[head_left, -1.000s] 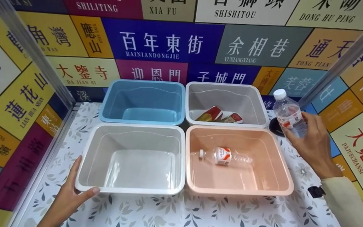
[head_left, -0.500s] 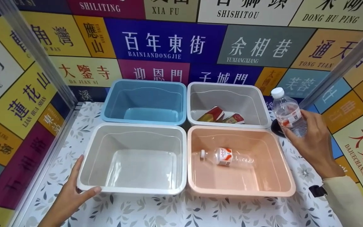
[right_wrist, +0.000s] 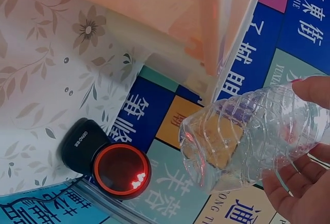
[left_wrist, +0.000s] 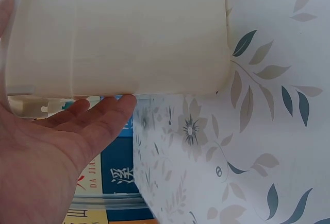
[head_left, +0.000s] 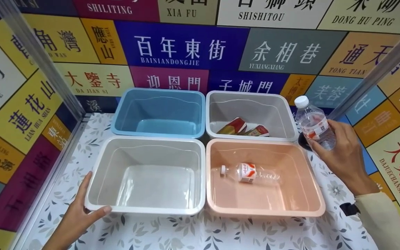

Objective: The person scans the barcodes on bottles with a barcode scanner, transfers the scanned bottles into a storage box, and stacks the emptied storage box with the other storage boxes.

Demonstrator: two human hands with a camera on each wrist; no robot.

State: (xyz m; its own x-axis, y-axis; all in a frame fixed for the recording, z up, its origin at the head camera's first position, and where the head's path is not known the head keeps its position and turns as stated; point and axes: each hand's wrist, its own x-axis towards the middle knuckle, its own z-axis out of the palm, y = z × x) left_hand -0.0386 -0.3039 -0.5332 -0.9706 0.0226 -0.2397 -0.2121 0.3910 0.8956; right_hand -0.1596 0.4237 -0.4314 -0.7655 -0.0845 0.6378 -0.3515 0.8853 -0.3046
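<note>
My right hand (head_left: 346, 156) grips a clear plastic bottle (head_left: 313, 119) with a white cap and a red-and-white label. It holds the bottle tilted above the table, right of the grey basin (head_left: 252, 104). In the right wrist view the bottle's ribbed lower part (right_wrist: 237, 136) shows between thumb and fingers. My left hand (head_left: 78, 208) rests against the front-left corner of the white basin (head_left: 144, 209), thumb near the rim. Its extended fingers (left_wrist: 111, 116) touch the basin's outer wall in the left wrist view. A similar bottle (head_left: 247, 172) lies sideways inside the peach basin (head_left: 266, 211).
A blue basin (head_left: 158, 133) stands back left. Red-and-gold packets (head_left: 234, 126) lie in the grey basin. Behind the held bottle sits a black scanner-like device (right_wrist: 121, 170) with a red-lit ring. Printed panels (head_left: 182, 45) wall in the leaf-patterned table (head_left: 151, 232).
My right hand has carried the bottle slightly left, toward the basins. The left hand stays at the white basin's corner.
</note>
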